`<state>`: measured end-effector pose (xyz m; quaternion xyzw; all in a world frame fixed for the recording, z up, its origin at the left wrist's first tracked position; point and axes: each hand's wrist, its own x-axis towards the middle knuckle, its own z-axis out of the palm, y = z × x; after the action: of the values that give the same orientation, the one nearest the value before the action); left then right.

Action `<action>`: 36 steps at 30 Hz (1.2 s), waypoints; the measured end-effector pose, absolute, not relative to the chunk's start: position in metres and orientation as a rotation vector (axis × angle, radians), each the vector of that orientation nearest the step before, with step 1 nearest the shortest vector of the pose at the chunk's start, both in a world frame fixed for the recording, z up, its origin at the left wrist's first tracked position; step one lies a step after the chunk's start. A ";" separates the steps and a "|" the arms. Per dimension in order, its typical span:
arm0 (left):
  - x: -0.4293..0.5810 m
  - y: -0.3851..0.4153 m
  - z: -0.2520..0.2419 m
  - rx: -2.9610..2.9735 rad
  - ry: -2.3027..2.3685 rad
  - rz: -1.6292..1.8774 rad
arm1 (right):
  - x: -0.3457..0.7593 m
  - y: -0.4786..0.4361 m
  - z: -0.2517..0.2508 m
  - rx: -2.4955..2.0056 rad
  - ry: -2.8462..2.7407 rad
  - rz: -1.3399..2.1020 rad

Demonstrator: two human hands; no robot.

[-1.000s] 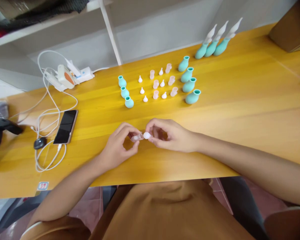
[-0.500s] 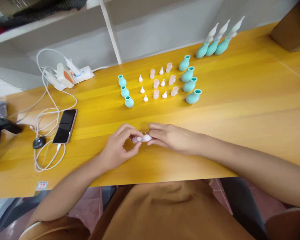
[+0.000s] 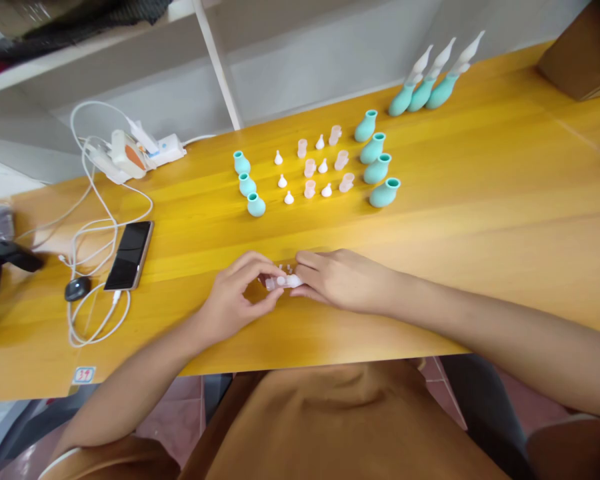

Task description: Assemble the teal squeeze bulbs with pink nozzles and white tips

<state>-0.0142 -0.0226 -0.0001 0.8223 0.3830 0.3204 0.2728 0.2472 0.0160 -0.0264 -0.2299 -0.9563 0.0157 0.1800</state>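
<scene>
Close to the table's front edge, my left hand (image 3: 240,287) pinches a small clear plastic connector (image 3: 272,284) between thumb and forefinger. The fingers of my right hand (image 3: 343,280) are closed on a white tip (image 3: 295,281) that meets the connector's right end; most of the tip is hidden by the fingers. Just behind the two parts lie a few tiny pale pieces (image 3: 285,269), too small to name. Farther back stand rows of white cone-shaped tips (image 3: 283,181) and clear connectors (image 3: 309,189), between teal rubber bulbs (image 3: 256,205) on the left and larger teal bulbs (image 3: 385,193) on the right.
Three teal bulbs with long white nozzles (image 3: 443,90) stand at the back right, near a cardboard box (image 3: 580,53). On the left lie a phone (image 3: 130,255), white cables (image 3: 115,223) and a power strip (image 3: 167,148). A shelf upright (image 3: 217,67) rises behind the table.
The right fingers have curled farther over the white tip, and less of it shows. Both hands stay in nearly the same place; the view has shifted slightly.
</scene>
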 end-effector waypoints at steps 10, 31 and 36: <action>-0.013 -0.025 0.002 2.217 1.006 0.876 | 0.249 0.016 -0.022 -0.500 -2.701 0.003; -0.007 -0.020 -0.011 1.561 0.928 1.056 | 0.242 0.010 -0.028 -0.523 -2.516 -0.119; -0.008 -0.020 -0.012 1.563 0.911 0.999 | 0.244 0.012 -0.026 -0.452 -2.546 -0.089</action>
<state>-0.0081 -0.0198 -0.0117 0.6498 0.3785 0.4151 0.5120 0.2441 0.0125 -0.0263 -0.1679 -0.9465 -0.0330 0.2734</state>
